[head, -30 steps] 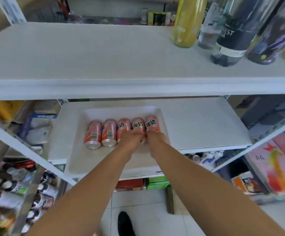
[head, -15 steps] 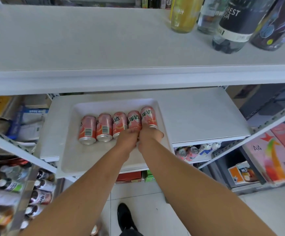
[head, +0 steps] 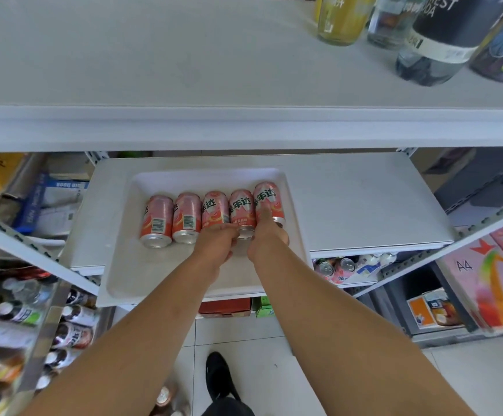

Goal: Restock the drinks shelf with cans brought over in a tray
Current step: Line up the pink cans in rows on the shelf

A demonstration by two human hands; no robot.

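Cans (head: 215, 213), pink with green Chinese lettering, lie side by side in the white tray (head: 130, 274). My left hand (head: 215, 246) and right hand (head: 266, 240) sit close together at their near ends; I cannot tell if either grips one. "A4" shows on a box (head: 484, 283).

White metal shelving (head: 244, 127); pale tiled floor (head: 244, 340); bright even light.

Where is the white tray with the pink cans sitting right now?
In the head view, the white tray sits on the middle shelf, towards its left, its near edge overhanging the front. Five pink cans lie in a row inside, under both hands.
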